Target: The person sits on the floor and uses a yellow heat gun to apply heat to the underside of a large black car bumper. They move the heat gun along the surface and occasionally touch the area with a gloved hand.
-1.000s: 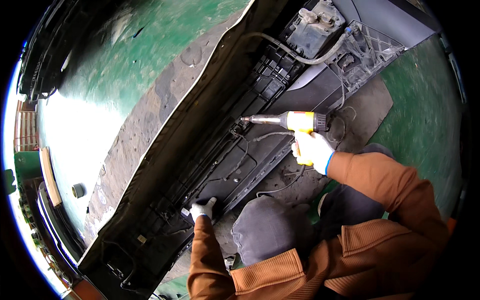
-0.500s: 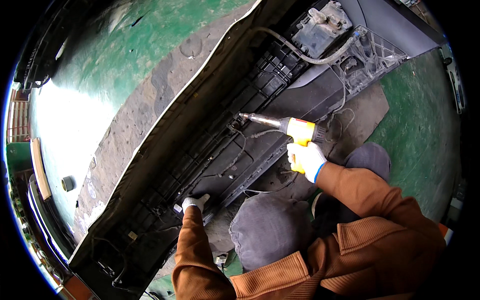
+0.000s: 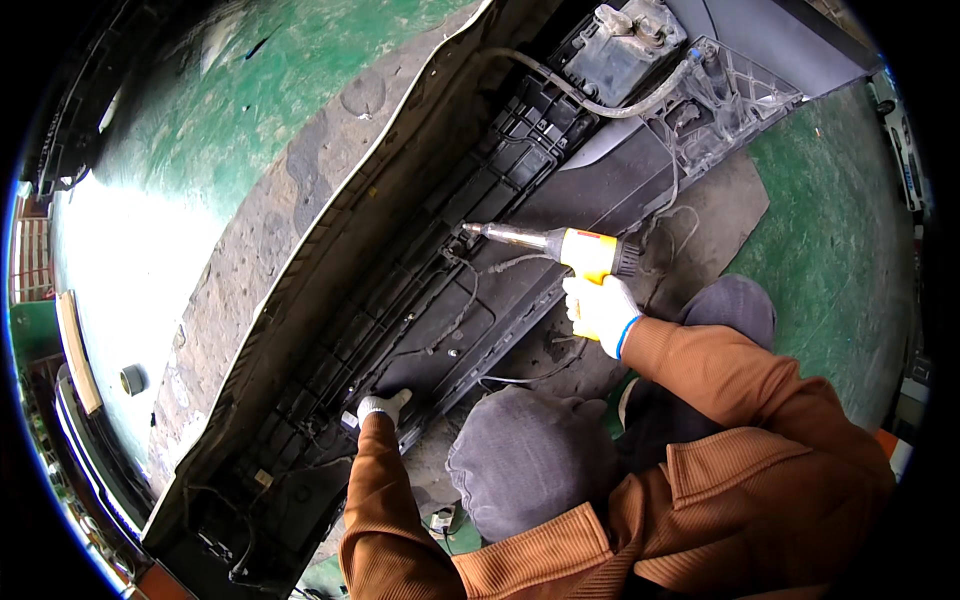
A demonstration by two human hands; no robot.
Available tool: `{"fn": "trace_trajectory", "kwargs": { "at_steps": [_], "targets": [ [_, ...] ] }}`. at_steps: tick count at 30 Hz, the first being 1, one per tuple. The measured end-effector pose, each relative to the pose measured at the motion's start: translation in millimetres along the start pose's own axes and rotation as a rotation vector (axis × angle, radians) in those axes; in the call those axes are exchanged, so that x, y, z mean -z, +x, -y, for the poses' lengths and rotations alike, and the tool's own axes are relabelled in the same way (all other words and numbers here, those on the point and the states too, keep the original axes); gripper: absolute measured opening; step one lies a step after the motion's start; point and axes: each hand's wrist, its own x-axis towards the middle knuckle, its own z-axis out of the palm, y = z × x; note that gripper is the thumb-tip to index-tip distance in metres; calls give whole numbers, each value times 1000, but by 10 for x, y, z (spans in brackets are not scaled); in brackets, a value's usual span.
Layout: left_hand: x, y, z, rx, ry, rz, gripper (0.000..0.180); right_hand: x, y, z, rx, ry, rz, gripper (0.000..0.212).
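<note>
A large black plastic car bumper (image 3: 575,205) lies inner side up, running diagonally across the view in front of me. My right hand (image 3: 602,308), in a white knit glove with a blue cuff, is wrapped round the handle of a yellow heat gun (image 3: 588,253). The gun's long metal nozzle (image 3: 512,235) points left, its tip close to a small fitting and wiring on the bumper's inner side; whether they touch I cannot tell. Farther down the bumper, my gloved left hand (image 3: 386,405) rests on its inner surface, fingers apart, beside a small white label.
A grey ribbed hose (image 3: 640,108) and a dirty clear-and-grey housing (image 3: 622,55) sit at the bumper's upper end. Loose cable trails under the near edge. Cardboard (image 3: 728,215) covers part of the green floor (image 3: 820,200). A tape roll (image 3: 132,379) stands at the left.
The whole view has shifted slightly, so the bumper appears a little farther left. Both hands keep their places, and the heat gun stays at the same spot on the bumper.
</note>
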Motion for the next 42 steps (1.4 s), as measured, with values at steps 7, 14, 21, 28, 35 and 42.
{"fn": "trace_trajectory", "kwargs": {
  "at_steps": [7,14,21,28,35,42],
  "targets": [
    [13,-124,-7,-15,-50,-61,100,-35,-152,-73,3,20,90,16],
    [-154,143,186,-15,-75,-110,104,-117,-336,-35,30,12,190,19],
    [-87,-8,78,13,-72,-138,105,-85,-338,28,56,49,240,21],
    [-154,127,169,2,-54,-146,104,-111,-339,43,69,55,234,21],
    [-85,18,68,32,-55,-88,101,-81,-325,67,44,63,223,17],
    [-219,243,227,-37,-85,-134,103,-95,-308,65,60,72,212,18]
  ]
}}
